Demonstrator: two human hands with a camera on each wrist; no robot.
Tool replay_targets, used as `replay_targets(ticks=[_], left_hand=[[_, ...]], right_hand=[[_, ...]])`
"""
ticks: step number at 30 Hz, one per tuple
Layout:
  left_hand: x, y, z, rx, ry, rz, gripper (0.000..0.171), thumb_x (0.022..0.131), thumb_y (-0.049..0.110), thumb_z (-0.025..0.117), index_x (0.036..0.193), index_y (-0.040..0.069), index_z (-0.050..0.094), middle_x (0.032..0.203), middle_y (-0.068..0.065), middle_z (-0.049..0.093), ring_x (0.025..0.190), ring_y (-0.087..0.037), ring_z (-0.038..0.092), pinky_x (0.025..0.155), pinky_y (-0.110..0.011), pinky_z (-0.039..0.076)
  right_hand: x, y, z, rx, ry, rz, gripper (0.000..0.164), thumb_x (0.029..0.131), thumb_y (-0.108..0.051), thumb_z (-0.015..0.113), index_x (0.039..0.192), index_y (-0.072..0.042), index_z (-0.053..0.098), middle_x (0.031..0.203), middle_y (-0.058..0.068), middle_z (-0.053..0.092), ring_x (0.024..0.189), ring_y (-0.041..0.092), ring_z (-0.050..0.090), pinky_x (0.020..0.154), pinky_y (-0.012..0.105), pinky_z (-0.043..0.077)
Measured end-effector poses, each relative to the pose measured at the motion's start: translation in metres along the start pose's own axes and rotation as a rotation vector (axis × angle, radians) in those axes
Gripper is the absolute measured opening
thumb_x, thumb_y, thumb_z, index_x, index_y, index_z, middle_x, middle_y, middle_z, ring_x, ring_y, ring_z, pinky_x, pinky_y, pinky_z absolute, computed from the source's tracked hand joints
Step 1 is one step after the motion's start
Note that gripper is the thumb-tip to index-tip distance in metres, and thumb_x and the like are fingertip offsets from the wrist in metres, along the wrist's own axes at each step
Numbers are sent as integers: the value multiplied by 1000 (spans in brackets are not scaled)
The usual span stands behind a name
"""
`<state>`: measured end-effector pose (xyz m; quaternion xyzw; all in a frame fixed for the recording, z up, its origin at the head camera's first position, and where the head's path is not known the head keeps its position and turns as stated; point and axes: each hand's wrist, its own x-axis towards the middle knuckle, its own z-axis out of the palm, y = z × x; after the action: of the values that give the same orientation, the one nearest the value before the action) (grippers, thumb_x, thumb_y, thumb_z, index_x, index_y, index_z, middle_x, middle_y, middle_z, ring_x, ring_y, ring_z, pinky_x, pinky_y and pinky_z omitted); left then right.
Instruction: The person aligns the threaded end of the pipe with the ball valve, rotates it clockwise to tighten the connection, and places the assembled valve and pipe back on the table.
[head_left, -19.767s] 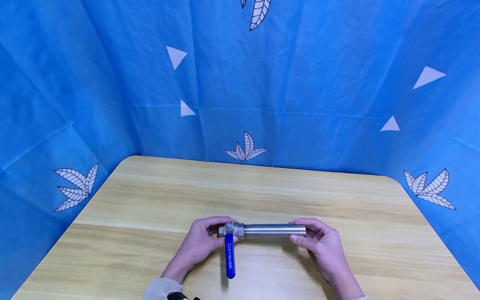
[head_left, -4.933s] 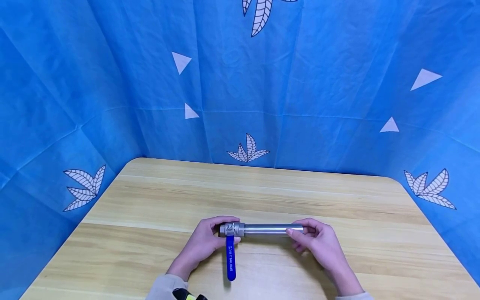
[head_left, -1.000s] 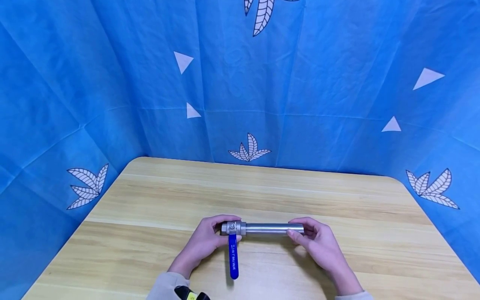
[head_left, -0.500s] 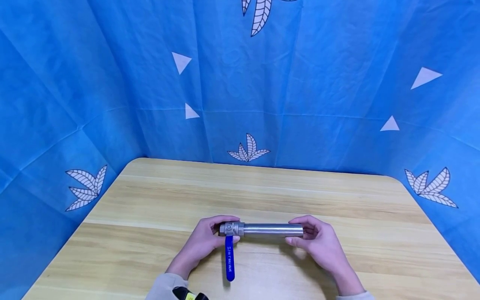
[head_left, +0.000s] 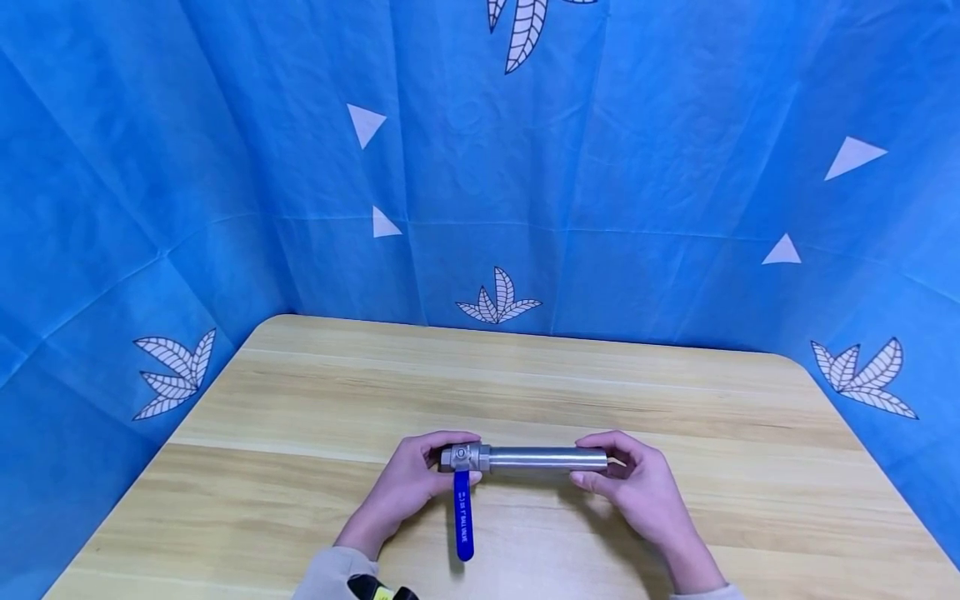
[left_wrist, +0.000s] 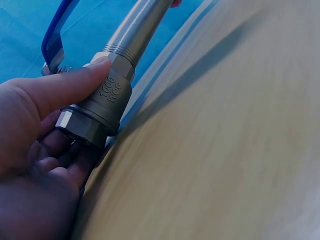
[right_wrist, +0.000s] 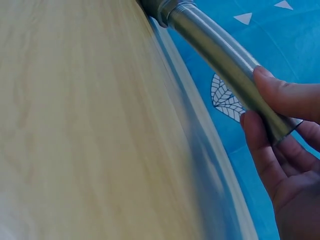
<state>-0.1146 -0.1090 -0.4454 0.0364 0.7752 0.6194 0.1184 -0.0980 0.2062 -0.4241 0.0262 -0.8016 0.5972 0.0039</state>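
A metal ball valve (head_left: 467,456) with a long blue lever handle (head_left: 463,517) is in my left hand (head_left: 408,479). Thumb and fingers grip its body from opposite sides, and the lever points toward me. In the left wrist view the valve body (left_wrist: 114,95) reads "1000 WOG". A steel pipe (head_left: 547,458) extends rightward from the valve, with a few thread rings showing at the joint. My right hand (head_left: 641,483) pinches the pipe's free end; in the right wrist view the thumb lies on one side of the pipe (right_wrist: 225,55) and a fingertip on the other.
Valve and pipe are held above a light wooden table (head_left: 375,375), shadows falling below them. A blue curtain (head_left: 480,167) with white leaves and triangles hangs around the table's back and sides. A dark band with a yellow patch (head_left: 381,590) shows at the left sleeve.
Since one second ago my right thumb has shifted from the pipe's near face down to its lower edge. My left hand keeps its grip on the valve, with the lever still toward me.
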Motion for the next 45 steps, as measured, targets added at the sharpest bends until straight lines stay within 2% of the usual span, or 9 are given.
replay_targets(ticks=[8,13,19,23,32,41,45], left_hand=[[-2,0,-1,-5,21,-11,47,85,18,92,130,25,78,139,-4,72,129,-24,67,107,-36,56],[-2,1,-1,-8,21,-19,46,86,18,92,129,25,78,139,-4,72,128,-25,67,105,-36,56],[-1,1,0,-10,15,-16,47,85,18,92,130,25,78,138,-4,73,126,-24,68,104,-35,55],[-1,2,0,-1,16,-17,46,86,19,92,130,25,78,137,-4,73,126,-23,68,105,-36,55],[0,2,0,1,24,-20,46,86,19,92,129,26,78,138,-4,72,127,-24,67,105,-35,55],[-1,1,1,-6,29,-6,47,86,18,92,130,25,78,137,-4,73,125,-23,68,105,-35,55],[0,1,1,-3,30,-3,46,86,18,91,130,25,78,137,-4,73,123,-22,68,104,-35,55]], right_hand=[[2,-2,3,-10,-3,11,44,77,-2,94,118,-6,78,115,15,76,98,7,72,91,20,63],[-1,-2,1,22,-21,3,51,75,5,92,122,-4,76,119,17,75,100,8,73,94,19,61],[-1,-2,0,51,-3,25,50,75,10,89,121,-1,74,118,19,74,99,8,72,90,20,63],[1,0,-1,39,14,45,49,75,7,91,121,-1,75,118,18,75,99,7,73,89,20,63],[2,3,-2,-43,20,109,53,82,-15,93,131,-8,75,113,9,80,95,8,73,83,21,61],[2,2,0,-51,31,155,47,86,-23,91,129,-10,76,106,6,80,89,13,74,80,24,60],[3,3,1,-23,20,143,45,89,-21,88,130,-8,73,101,6,78,83,18,75,77,28,62]])
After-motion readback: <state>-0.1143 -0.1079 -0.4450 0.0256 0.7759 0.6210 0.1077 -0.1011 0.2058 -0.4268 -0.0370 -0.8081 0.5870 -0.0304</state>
